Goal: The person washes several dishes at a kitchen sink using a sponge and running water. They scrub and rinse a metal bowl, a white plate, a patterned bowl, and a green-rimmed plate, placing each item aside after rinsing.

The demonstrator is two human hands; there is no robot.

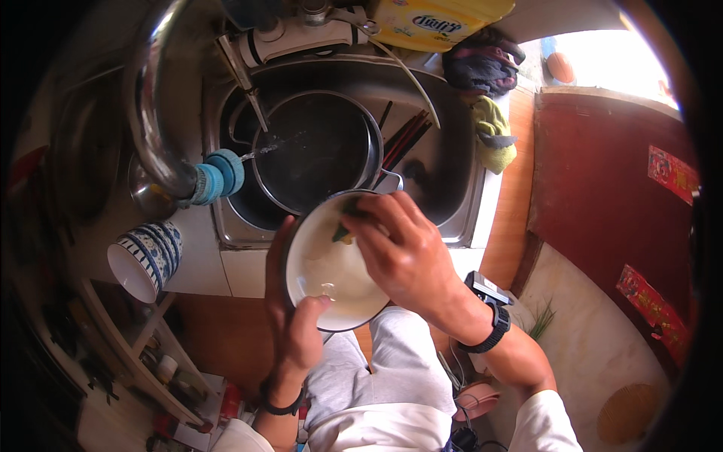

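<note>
My left hand point(299, 327) grips the near left rim of a white bowl with a dark outside point(350, 288), its thumb inside. The bowl is tilted at the sink's near edge. Inside its far part, my right hand point(395, 243) holds a green and yellow scouring sponge point(342, 233), mostly hidden by the fingers. Beyond the bowl a dark round pan point(316, 147) sits in the steel sink point(463, 226). A thin stream of water point(260, 151) runs towards the pan from the blue nozzle point(217, 176) of a curved metal faucet point(149, 101). Chopsticks point(408, 138) lie right of the pan.
Stacked blue-and-white bowls point(148, 257) lie on their side on the left counter, near a metal bowl point(148, 192). Dark cloths point(483, 65) and a yellow-green cloth point(492, 135) rest on the sink's right edge. A yellow container point(440, 22) stands behind. A red door panel point(610, 186) is at right.
</note>
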